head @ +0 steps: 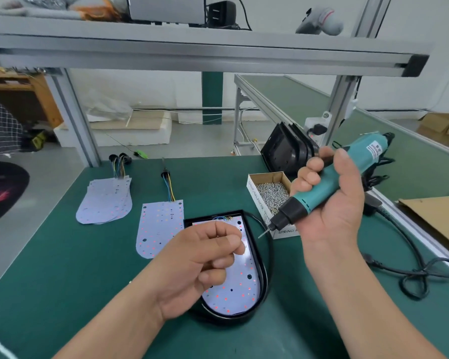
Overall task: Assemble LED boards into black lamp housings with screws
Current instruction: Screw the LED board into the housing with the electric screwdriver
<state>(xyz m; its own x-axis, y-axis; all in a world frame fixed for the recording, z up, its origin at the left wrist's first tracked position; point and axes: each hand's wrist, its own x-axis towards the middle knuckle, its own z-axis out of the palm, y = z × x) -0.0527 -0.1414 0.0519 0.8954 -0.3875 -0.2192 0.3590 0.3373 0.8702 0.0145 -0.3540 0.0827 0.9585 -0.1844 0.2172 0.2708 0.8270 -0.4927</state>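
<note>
Just right of the fingers of the left hand (202,257), the bit of the electric screwdriver (322,187) points in, with the screw box (254,198) close behind it and a black cable (271,252) curving along the housing (210,216). Left of the fingers lies a flat loose LED board (158,229). Bare green mat (70,255) opens beside the wrist.

Glossy black plastic housing (263,278), matt green bench mat (62,268), cardboard box (254,195) of shiny metal screws (271,194) (silver-toned).

The person's 2 hands are bare: the left hand (205,257) and the right hand (332,200) have short, trimmed fingernails. The left forearm (109,314) and right forearm (353,301) are uncovered down to the picture's lower edge.
</note>
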